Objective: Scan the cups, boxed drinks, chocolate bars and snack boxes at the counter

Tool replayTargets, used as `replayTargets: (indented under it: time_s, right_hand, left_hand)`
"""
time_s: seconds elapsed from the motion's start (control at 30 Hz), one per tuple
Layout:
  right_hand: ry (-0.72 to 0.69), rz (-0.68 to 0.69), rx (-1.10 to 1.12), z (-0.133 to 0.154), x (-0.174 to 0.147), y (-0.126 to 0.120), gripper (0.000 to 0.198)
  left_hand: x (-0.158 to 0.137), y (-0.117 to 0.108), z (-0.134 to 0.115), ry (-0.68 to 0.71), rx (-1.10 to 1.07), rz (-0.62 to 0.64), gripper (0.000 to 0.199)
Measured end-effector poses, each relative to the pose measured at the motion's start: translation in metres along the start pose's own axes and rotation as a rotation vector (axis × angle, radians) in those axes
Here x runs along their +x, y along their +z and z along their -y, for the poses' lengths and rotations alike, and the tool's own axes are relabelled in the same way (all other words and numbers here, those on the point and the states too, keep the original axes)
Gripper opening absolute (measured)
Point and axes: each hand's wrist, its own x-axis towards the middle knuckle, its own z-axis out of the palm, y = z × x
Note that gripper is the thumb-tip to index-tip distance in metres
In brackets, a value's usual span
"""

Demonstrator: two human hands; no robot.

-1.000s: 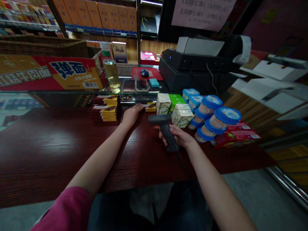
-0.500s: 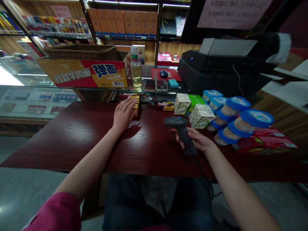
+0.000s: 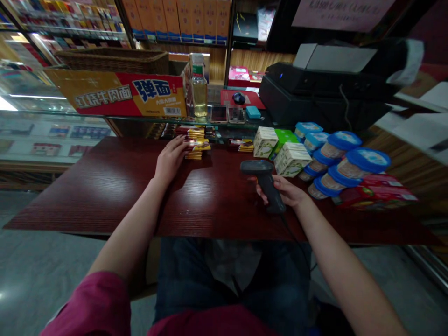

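Observation:
My left hand [image 3: 171,157] lies at the left end of a stack of flat yellow-and-maroon packets [image 3: 199,148], near the back of the brown table. Its fingers are stretched out and touch the packets; the thumb is hidden. My right hand [image 3: 287,190] is wrapped round the handle of a black barcode scanner [image 3: 268,186], held above the table with its head upward. A cable runs down from the handle. A smaller pile of similar packets [image 3: 241,145] sits to the right of the stack, beside white-and-green cartons [image 3: 292,159].
Blue-lidded tubs [image 3: 367,159] are stacked at the right, by a red package [image 3: 380,191]. Behind the brown table [image 3: 122,186] stand a noodle carton [image 3: 115,93], a bottle [image 3: 199,93], two phones [image 3: 219,114], a mouse [image 3: 239,97] and a black machine [image 3: 315,100].
My left hand has shifted left off the top of the stack, so more of the packets shows. The right hand keeps the scanner in nearly the same place. The view has tilted down slightly.

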Motion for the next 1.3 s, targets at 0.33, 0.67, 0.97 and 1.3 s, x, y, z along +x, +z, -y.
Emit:
replayTargets:
  time_s: [0.33,0.67,0.97,1.3]
  right_hand:
    - [0.054,0.04,-0.025,0.001,0.001,0.012,0.066]
    - [0.053,-0.05,-0.041,-0.002,0.012,0.016,0.065]
    - [0.055,-0.038,-0.022,-0.004,0.015,0.017,0.058]
    - [0.027,-0.042,0.006,-0.002,0.012,0.017,0.056]
  left_hand:
    - [0.001,0.027,-0.076,-0.459,-0.468,-0.124,0.025]
    - [-0.01,0.058,-0.103,-0.794,-0.939,0.198,0.038]
    - [-0.007,0.055,-0.106,-0.828,-0.919,0.236,0.025]
    - [-0.009,0.052,-0.106,-0.669,-0.8,0.153,0.028]
